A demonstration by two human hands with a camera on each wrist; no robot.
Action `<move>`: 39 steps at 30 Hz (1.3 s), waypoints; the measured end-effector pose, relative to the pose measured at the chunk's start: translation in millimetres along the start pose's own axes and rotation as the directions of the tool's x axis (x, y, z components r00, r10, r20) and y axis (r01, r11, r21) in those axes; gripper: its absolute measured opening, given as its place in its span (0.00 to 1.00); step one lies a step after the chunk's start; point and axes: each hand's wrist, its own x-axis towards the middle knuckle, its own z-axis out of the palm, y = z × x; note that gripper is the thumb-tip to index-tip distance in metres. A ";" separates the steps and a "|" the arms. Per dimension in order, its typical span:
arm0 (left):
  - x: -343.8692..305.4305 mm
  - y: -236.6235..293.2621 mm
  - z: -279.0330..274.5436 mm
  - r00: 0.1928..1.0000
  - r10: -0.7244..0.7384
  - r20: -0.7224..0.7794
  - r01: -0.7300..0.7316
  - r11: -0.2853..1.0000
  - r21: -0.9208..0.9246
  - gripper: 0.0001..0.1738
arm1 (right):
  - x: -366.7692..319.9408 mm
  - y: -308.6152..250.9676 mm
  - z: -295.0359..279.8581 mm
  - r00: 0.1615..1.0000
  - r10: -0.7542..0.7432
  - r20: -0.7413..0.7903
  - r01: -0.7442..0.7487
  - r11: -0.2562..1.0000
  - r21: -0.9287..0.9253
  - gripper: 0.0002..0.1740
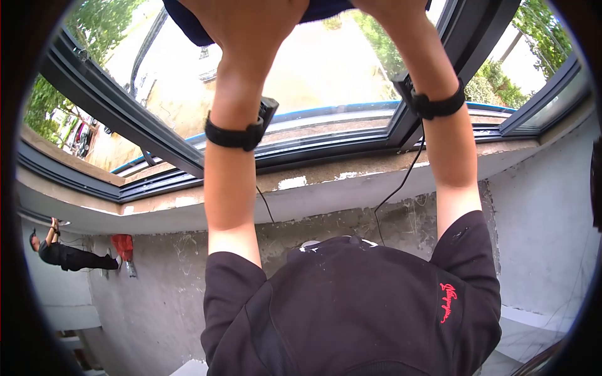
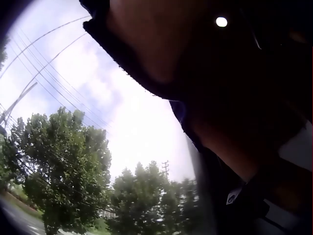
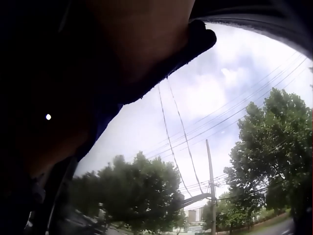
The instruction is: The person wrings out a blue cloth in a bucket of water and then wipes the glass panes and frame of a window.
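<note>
Both my hands are raised to the window glass (image 1: 326,75) at the top of the head view. Under my left hand (image 1: 254,25) lies a dark blue cloth (image 1: 189,24), which also shows between the two hands. My right hand (image 1: 392,7) is on the same cloth, to the right. The head view cuts off the fingers of both hands. In the left wrist view the cloth edge (image 2: 115,54) runs along the shadowed hand, against bright sky. The right wrist view likewise has the cloth (image 3: 200,39) beside a dark hand; I cannot tell how the fingers lie.
Dark window frames (image 1: 125,106) run along both sides, above a rough sill (image 1: 351,164). Thin cables (image 1: 401,185) hang from the wrist straps (image 1: 439,103). Another person (image 1: 72,254) stands at the far left near a red bag (image 1: 123,246). Outside are trees (image 2: 68,156) and a utility pole (image 3: 211,181).
</note>
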 end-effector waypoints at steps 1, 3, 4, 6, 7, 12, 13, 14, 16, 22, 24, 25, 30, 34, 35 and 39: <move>-17.9 3.6 -0.7 0.997 -0.061 0.052 0.063 0.998 -0.032 0.29 | -28.9 -8.3 10.7 0.992 -0.029 -0.120 0.028 1.000 -0.006 0.35; -61.1 4.6 19.2 0.998 0.053 -0.026 -0.040 0.932 0.360 0.29 | -59.7 -25.4 5.1 0.999 0.033 -0.004 -0.033 0.999 -0.022 0.34; -80.3 5.4 26.9 0.998 0.052 -0.023 -0.040 0.932 0.359 0.29 | -74.7 -31.3 3.2 0.998 0.049 0.037 -0.047 0.998 -0.035 0.34; -128.2 2.4 44.6 0.997 -0.063 -0.035 0.070 0.972 0.225 0.29 | -120.2 -38.5 20.5 0.995 0.096 0.006 -0.096 0.995 0.005 0.33; -152.3 1.3 47.0 0.997 -0.074 0.028 0.067 0.976 0.206 0.29 | -142.1 -46.0 23.7 0.992 0.123 0.030 -0.123 0.992 0.005 0.32; -261.9 8.7 46.9 0.961 -0.140 0.237 0.097 0.978 0.186 0.27 | -252.7 -82.9 18.6 0.945 0.200 0.259 -0.198 0.980 -0.034 0.29; -281.6 9.7 45.1 0.948 -0.142 0.283 0.093 0.980 0.179 0.26 | -279.6 -90.0 18.7 0.937 0.212 0.277 -0.223 0.975 0.009 0.29; -302.7 12.2 41.9 0.918 -0.171 0.357 0.112 0.977 0.180 0.26 | -304.1 -94.3 14.2 0.915 0.156 0.372 -0.182 0.983 0.036 0.31; -344.1 17.7 31.2 0.887 -0.197 0.418 0.130 0.974 0.184 0.26 | -348.1 -107.4 5.5 0.862 0.158 0.482 -0.206 0.977 0.048 0.32; -339.4 12.3 12.8 0.835 -0.251 0.490 0.216 0.968 0.128 0.22 | -356.3 -102.4 3.3 0.905 0.136 0.402 -0.206 0.969 0.136 0.32; -311.9 -3.5 16.9 0.893 -0.215 0.395 0.169 0.974 0.149 0.22 | -316.9 -91.9 9.0 0.936 0.112 0.333 -0.167 0.976 0.139 0.31; -291.8 -9.9 16.4 0.897 -0.189 0.400 0.136 0.978 0.156 0.24 | -287.2 -86.3 11.3 0.955 0.090 0.284 -0.126 0.986 0.112 0.31; -161.9 -32.5 9.2 0.978 -0.153 0.142 0.132 0.981 0.144 0.26 | -138.0 -76.6 17.6 0.977 0.134 0.163 -0.138 0.990 0.011 0.27; -68.0 -63.5 -3.0 0.999 0.044 -0.023 -0.038 0.975 0.219 0.27 | -50.6 -74.0 32.7 0.994 0.101 -0.053 -0.102 0.995 -0.014 0.29; -46.7 -70.6 -5.3 0.993 0.095 -0.067 -0.078 0.972 0.223 0.27 | -29.5 -75.1 35.9 0.989 0.111 -0.101 -0.112 0.994 -0.010 0.30; 33.8 -84.9 -28.6 0.963 0.227 -0.147 -0.186 0.950 0.253 0.28 | 52.8 -81.5 20.0 0.991 0.093 -0.095 -0.093 0.996 0.001 0.30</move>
